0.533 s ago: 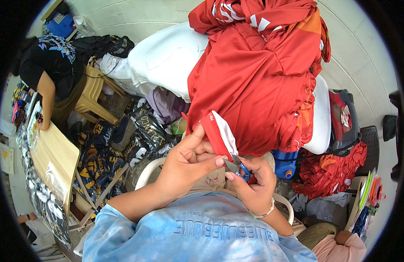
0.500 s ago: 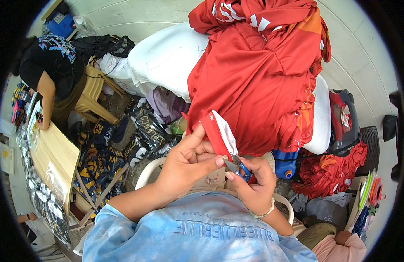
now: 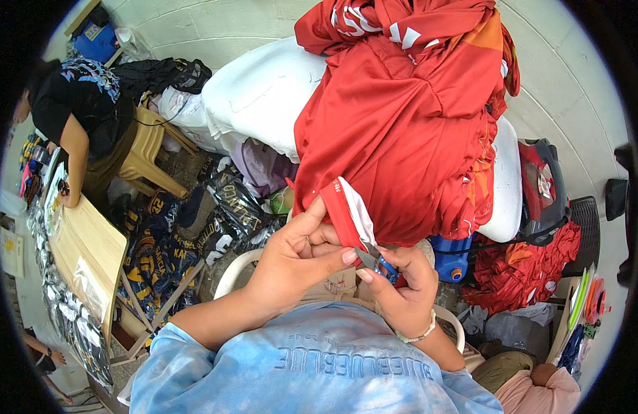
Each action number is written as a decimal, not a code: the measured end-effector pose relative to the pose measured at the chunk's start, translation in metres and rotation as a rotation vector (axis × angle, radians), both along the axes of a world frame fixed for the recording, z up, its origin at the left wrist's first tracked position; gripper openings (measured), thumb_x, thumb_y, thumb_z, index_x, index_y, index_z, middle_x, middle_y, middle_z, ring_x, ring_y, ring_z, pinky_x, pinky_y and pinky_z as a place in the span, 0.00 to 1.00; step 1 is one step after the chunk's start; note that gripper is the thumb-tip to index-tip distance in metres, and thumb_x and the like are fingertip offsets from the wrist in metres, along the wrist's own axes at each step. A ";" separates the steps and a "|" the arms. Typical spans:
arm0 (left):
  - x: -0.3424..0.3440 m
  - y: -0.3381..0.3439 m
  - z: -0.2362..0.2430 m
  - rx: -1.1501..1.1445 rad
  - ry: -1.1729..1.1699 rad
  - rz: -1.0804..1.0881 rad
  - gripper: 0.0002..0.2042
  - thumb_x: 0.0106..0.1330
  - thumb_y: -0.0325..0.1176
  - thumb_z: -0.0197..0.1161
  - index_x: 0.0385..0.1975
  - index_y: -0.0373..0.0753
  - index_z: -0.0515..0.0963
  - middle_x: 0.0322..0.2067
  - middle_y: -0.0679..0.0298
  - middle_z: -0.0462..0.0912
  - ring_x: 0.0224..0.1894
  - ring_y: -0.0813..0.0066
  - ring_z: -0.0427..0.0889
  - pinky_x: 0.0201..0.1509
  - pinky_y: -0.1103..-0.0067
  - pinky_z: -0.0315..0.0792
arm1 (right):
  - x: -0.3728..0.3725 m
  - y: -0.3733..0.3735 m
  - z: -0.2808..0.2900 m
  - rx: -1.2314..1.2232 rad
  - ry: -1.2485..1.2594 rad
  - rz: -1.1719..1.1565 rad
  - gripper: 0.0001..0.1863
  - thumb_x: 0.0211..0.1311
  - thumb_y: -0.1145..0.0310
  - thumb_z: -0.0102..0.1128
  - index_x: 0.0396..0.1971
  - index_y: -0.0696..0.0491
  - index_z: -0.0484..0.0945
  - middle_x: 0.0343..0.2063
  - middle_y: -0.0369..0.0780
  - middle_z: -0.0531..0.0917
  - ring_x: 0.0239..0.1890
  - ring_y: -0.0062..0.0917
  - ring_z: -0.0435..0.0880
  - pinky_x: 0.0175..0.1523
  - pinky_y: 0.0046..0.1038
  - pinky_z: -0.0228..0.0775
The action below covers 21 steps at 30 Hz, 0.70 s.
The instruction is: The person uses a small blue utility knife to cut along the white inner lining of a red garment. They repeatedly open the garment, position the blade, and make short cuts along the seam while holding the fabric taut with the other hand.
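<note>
My left hand (image 3: 288,259) pinches the folded edge (image 3: 343,215) of a red garment, its white inner side turned outward. Small thread snips (image 3: 386,266) with blue handles are gripped in my right hand (image 3: 407,277), blades pointing left at the lower end of that edge. The two blades stand apart, close to my left thumb. From the pinched edge, the cloth joins a large heap of red garments (image 3: 381,124) with orange parts and white lettering. My right fingers partly hide the snips' handles.
The heap lies over a white padded surface (image 3: 263,86). More red clothing (image 3: 526,269) is piled at the right, beside a blue container (image 3: 451,261). Dark printed garments (image 3: 160,241) cover the floor at left. Beyond them, a person in black (image 3: 77,103) leans over a board (image 3: 87,241) near a tan chair (image 3: 153,155).
The snips have shifted slightly at the garment's edge, and their blades show wider apart. My left hand keeps its pinch in nearly the same place.
</note>
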<state>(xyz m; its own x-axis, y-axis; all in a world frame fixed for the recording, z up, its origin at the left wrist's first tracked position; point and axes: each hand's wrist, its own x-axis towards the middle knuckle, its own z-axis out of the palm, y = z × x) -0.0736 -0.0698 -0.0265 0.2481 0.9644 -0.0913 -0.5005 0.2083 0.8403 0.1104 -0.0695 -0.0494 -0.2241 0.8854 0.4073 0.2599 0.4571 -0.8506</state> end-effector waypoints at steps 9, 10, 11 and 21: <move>-0.002 -0.001 -0.003 0.039 0.069 -0.011 0.36 0.63 0.18 0.57 0.69 0.37 0.46 0.48 0.58 0.77 0.50 0.77 0.77 0.56 0.81 0.69 | -0.001 0.001 -0.001 -0.031 0.013 -0.005 0.14 0.49 0.73 0.72 0.32 0.60 0.76 0.24 0.39 0.80 0.23 0.15 0.76 0.29 0.17 0.67; -0.002 -0.001 -0.003 0.044 0.076 -0.008 0.36 0.63 0.18 0.56 0.69 0.37 0.46 0.47 0.58 0.77 0.50 0.77 0.77 0.56 0.81 0.69 | -0.001 0.000 0.000 -0.031 0.013 -0.010 0.14 0.49 0.73 0.72 0.32 0.60 0.76 0.24 0.39 0.80 0.23 0.15 0.76 0.29 0.17 0.67; -0.002 -0.001 -0.004 0.048 0.084 -0.004 0.36 0.63 0.17 0.56 0.69 0.37 0.46 0.47 0.58 0.77 0.50 0.77 0.77 0.56 0.81 0.69 | -0.002 0.000 0.000 -0.031 0.013 -0.016 0.13 0.49 0.73 0.72 0.32 0.60 0.76 0.24 0.39 0.80 0.23 0.15 0.76 0.28 0.17 0.67; -0.003 -0.002 -0.007 0.086 0.108 0.020 0.36 0.63 0.18 0.57 0.69 0.36 0.46 0.45 0.59 0.79 0.46 0.79 0.79 0.51 0.84 0.69 | -0.006 0.001 0.000 -0.150 0.096 -0.006 0.12 0.52 0.74 0.70 0.31 0.58 0.74 0.25 0.36 0.80 0.24 0.12 0.74 0.29 0.16 0.66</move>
